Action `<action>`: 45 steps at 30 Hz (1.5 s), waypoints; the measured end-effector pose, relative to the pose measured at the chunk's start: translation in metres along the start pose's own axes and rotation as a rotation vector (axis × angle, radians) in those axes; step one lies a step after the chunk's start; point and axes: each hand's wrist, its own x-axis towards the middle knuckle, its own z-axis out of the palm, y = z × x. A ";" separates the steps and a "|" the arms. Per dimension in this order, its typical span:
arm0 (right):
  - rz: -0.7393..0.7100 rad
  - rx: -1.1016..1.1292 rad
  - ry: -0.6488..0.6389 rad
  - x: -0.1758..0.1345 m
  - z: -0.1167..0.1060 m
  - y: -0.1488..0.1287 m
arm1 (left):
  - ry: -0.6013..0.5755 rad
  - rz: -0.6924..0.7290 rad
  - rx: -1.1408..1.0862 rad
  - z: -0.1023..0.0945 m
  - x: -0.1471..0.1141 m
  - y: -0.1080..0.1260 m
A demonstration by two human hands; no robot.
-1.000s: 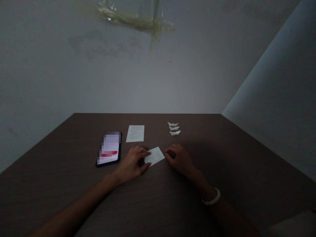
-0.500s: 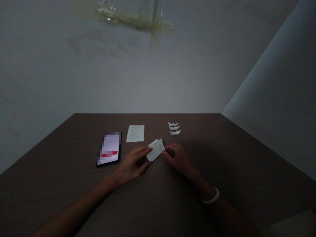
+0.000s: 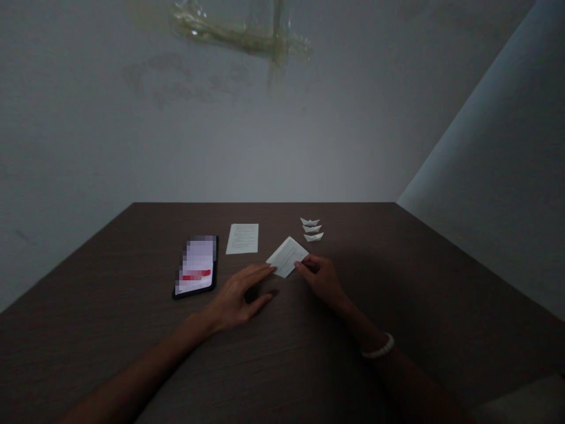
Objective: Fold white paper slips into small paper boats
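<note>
A folded sheet of printed paper (image 3: 288, 257) is tilted like a diamond just above the middle of the table. My right hand (image 3: 324, 282) pinches its right corner between thumb and fingers. At the paper's left corner rest the fingertips of my left hand (image 3: 241, 297), whose thumb is spread away from the fingers. Beyond the paper, three small white paper boats (image 3: 312, 229) lie in a short column. A white beaded bracelet (image 3: 380, 347) circles my right wrist.
Left of my left hand lies a phone (image 3: 196, 268) with its screen lit and partly blurred. Between it and the boats is a stack of printed paper sheets (image 3: 242, 238). The brown table (image 3: 265, 365) meets a stained grey wall (image 3: 265, 147) bearing shiny tape (image 3: 238, 38).
The folded paper has turned and moved slightly up and right with my right hand. My left thumb has come off it, leaving only the fingertips at its corner.
</note>
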 end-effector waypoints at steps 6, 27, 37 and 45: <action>0.049 0.142 0.006 -0.001 0.001 -0.003 | 0.062 0.036 0.025 0.002 -0.001 -0.003; 0.020 0.099 -0.226 -0.006 0.002 -0.006 | 0.091 -0.352 -0.326 -0.006 0.011 0.004; -0.028 -0.017 -0.224 -0.009 0.007 -0.004 | 0.011 -0.341 -0.296 -0.005 0.010 0.000; -0.085 -0.186 -0.213 -0.011 0.007 -0.010 | 0.005 -0.344 -0.289 -0.005 0.010 0.000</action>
